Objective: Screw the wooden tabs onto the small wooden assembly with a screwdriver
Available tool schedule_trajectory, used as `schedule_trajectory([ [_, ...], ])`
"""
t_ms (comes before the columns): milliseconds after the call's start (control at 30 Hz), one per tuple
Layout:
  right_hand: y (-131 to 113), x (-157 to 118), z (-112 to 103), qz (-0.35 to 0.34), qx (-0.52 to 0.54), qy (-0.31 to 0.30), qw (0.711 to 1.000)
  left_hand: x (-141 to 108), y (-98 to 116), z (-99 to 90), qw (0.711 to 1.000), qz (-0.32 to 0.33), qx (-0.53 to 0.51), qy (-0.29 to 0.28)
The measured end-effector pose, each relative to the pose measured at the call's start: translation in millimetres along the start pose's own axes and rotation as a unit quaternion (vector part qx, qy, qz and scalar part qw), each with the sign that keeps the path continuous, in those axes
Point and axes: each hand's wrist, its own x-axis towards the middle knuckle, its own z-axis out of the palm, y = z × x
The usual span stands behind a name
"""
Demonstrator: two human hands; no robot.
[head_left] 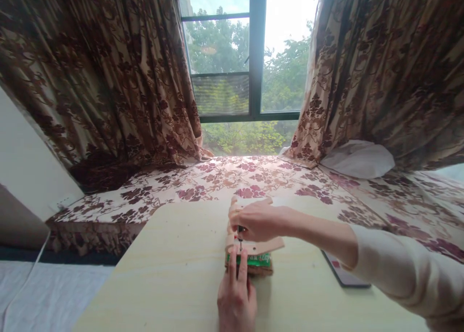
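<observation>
The person's right hand (255, 221) was closed round a small dark tool (240, 230), its tip pointing down at a tan piece (270, 245) with holes in it. That piece overlapped a green packet (259, 260) on the pale counter (163, 264). Two straightened fingers (242, 269) of the left hand (237, 295) rested at its near edge; I couldn't tell whether that hand gripped anything.
</observation>
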Motion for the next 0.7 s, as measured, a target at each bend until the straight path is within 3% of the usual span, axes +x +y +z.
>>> schedule_trajectory([
  [133, -3, 0, -3, -0.003, -0.019, -0.006, 1.000, 1, 0, -4.8, 1.000, 0.008, 0.009, -0.023],
  [367, 3, 6, 7, 0.084, -0.009, 0.003, 0.996, 2, 0, -7.4, 0.999, 0.017, 0.013, -0.038],
  [567, -2, -1, -4, -0.036, -0.042, -0.004, 0.998, 3, 0, -6.9, 1.000, 0.014, 0.006, -0.024],
  [700, -4, 0, -1, -0.028, -0.050, -0.006, 0.998, 2, 1, -7.9, 0.999, 0.013, 0.006, -0.033],
])
